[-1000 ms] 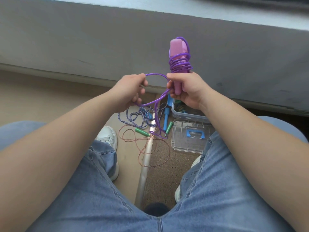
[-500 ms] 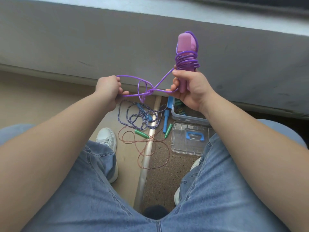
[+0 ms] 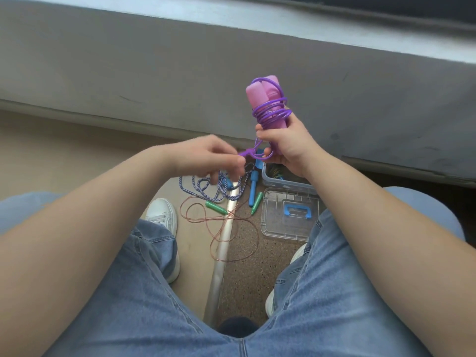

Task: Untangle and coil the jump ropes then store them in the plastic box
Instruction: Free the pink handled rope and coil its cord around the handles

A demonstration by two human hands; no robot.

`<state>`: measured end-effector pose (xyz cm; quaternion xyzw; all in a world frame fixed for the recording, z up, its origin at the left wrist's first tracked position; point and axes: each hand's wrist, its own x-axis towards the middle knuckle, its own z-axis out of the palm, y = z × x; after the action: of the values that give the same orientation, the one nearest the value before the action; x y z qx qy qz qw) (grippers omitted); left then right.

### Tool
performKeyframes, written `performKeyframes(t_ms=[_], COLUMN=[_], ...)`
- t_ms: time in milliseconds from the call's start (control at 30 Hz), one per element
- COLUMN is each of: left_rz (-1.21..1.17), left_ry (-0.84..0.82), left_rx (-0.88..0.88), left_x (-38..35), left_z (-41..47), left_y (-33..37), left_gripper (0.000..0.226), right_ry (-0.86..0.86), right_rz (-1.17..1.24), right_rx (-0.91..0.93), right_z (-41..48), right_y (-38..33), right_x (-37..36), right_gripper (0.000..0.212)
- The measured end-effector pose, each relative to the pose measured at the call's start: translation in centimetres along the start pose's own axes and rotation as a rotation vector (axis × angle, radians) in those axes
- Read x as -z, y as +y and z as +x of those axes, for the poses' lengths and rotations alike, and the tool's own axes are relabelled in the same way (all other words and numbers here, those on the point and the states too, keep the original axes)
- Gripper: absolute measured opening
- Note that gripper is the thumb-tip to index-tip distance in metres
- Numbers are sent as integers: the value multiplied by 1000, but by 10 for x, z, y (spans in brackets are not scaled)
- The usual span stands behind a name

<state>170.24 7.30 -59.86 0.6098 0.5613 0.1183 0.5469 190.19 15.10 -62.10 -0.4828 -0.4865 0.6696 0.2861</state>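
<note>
Left of the plastic box (image 3: 288, 182), a white shoe (image 3: 163, 215) rests on the floor. Nearer the box lie a blue-and-white braided rope (image 3: 203, 188) and a thin copper-coloured rope (image 3: 226, 228) with green handles (image 3: 216, 207). Above them the left hand (image 3: 206, 157), blurred, pinches the loose end of the purple jump rope (image 3: 270, 113). The right hand (image 3: 286, 148), directly above the box, grips the upright pink handles (image 3: 260, 95) with the rope coiled around them. The clear lid (image 3: 288, 215) with a blue handle lies just in front of the box.
</note>
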Motion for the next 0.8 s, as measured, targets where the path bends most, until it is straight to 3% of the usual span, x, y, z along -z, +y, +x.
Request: performKeyframes(t_ms=[67, 100, 200, 333, 467, 667, 800], left_rz=[225, 305, 586, 416, 323, 404, 587], left_ry=[-4, 49, 234, 371, 477, 475, 336], left_rx=[175, 218, 183, 125, 82, 139, 170], left_x=[-7, -11, -12, -10, -4, 7, 17], left_z=[3, 7, 19, 24, 25, 23, 21], left_y=[0, -3, -19, -19, -13, -14, -31], left_gripper=[54, 55, 32, 62, 77, 80, 94], right_ry=[4, -9, -54, -75, -82, -1, 53], right_rz=[31, 44, 96, 114, 69, 37, 46], right_rx=[17, 16, -10, -68, -100, -64, -46], right_z=[0, -1, -3, -2, 3, 10, 17], right_y=[-2, -3, -4, -6, -7, -9, -10], right_x=[1, 1, -2, 0, 3, 7, 20], right_gripper=[30, 29, 29, 29, 31, 28, 28])
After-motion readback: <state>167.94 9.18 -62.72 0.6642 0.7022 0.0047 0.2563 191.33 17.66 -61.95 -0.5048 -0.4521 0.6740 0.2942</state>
